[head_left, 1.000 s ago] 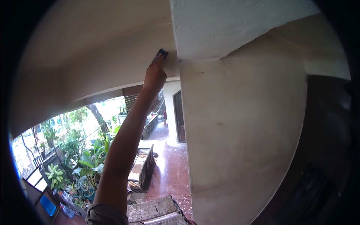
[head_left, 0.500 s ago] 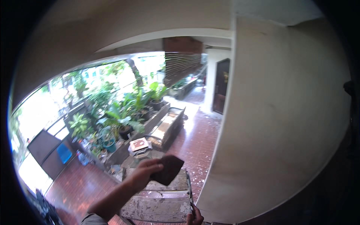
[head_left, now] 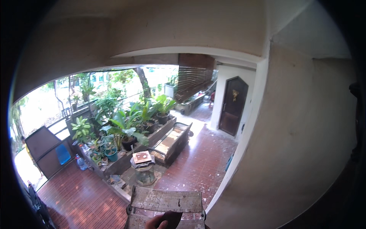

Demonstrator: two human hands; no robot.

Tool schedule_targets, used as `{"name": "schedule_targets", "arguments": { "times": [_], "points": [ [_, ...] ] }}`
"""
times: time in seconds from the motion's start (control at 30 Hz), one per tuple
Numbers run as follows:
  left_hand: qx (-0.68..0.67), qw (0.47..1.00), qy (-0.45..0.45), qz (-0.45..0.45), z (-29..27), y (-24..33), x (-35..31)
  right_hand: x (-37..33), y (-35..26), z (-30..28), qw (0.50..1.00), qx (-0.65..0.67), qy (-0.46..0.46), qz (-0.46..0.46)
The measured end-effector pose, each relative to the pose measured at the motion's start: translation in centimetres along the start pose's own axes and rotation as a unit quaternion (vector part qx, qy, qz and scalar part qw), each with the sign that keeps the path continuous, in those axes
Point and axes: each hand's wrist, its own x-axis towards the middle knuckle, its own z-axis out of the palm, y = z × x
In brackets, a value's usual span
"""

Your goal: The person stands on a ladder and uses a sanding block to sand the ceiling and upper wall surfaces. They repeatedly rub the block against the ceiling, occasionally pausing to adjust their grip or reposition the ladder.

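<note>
At the bottom edge of the head view, my left hand (head_left: 156,223) is closed around a flat, dark brown piece of sandpaper (head_left: 173,220). Thumb and fingers pinch it at its left side, and its lower part is cut off by the frame. Just beneath is a paint-spotted stepladder (head_left: 167,199) with wide, worn treads. My right hand is out of view.
A bare plastered wall (head_left: 293,145) rises close on the right. Below, a bench (head_left: 177,138) stands beside potted plants (head_left: 129,131) on a red tiled floor (head_left: 84,194) with pale flakes. A box-topped glass stand (head_left: 145,173) lies ahead; a dark door (head_left: 233,105) is farther back.
My left hand has dropped to the lower edge with the sandpaper. My right hand, earlier at the stepladder's side, has gone out of view. The view has shifted, showing more of the door.
</note>
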Motion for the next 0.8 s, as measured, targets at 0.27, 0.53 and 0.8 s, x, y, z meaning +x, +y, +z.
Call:
{"name": "schedule_targets", "arguments": {
  "times": [0.27,0.53,0.8],
  "points": [
    [-0.045,0.985,-0.165,0.015,-0.2,0.9,0.0,0.2,-7.5,-0.4,0.997,-0.009,-0.053,-0.057],
    [0.045,0.926,-0.338,0.161,-2.7,7.0,0.1,4.7,-15.8,2.1,0.854,0.032,-0.510,0.096],
    [0.165,0.925,-0.190,0.283,-4.7,9.8,-0.2,6.2,-18.4,6.8,0.758,-0.133,-0.637,0.043]
  ]
}}
